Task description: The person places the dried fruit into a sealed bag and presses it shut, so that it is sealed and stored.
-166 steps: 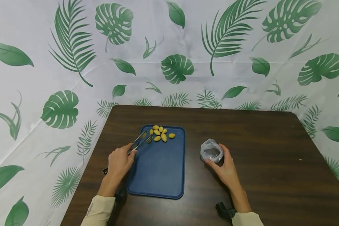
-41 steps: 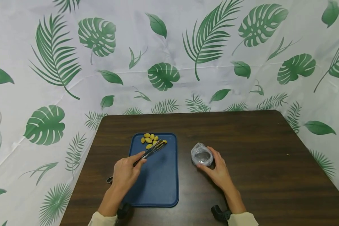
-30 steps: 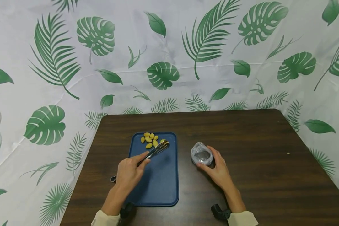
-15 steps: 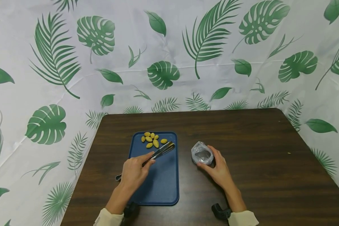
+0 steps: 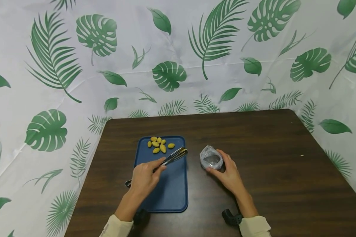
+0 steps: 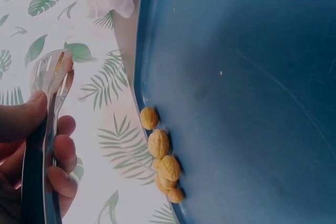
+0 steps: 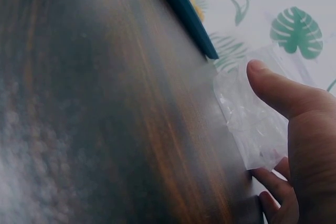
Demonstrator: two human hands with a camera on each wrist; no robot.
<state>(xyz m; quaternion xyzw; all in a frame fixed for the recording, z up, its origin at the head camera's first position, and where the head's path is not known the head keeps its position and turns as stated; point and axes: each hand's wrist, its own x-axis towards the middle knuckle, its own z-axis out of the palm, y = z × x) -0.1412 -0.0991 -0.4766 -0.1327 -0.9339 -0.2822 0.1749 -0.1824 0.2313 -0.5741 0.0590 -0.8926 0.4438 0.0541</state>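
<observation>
My left hand (image 5: 145, 179) grips metal tongs (image 5: 170, 159), whose tips reach the right rim of the blue tray (image 5: 169, 192). A bit of yellow shows between the tong tips in the left wrist view, where the tongs (image 6: 51, 80) are raised beside the tray. Several yellow, wrinkled, oval pieces (image 5: 163, 148) lie at the tray's far end. Right of the tray, my right hand (image 5: 229, 172) holds a clear plastic bag (image 5: 209, 157) with thumb and fingers around its side. The bag's round mouth is open and faces up.
The dark brown wooden table (image 5: 273, 164) runs to the right beyond the bag. A white cloth with green leaf prints (image 5: 169, 76) hangs behind and beside it. A tiny pale speck (image 5: 302, 155) lies on the table's right part.
My left hand has carried the tongs rightward from the left of the pile, over the pieces, to the tray's right rim. My right hand keeps holding the bag in place.
</observation>
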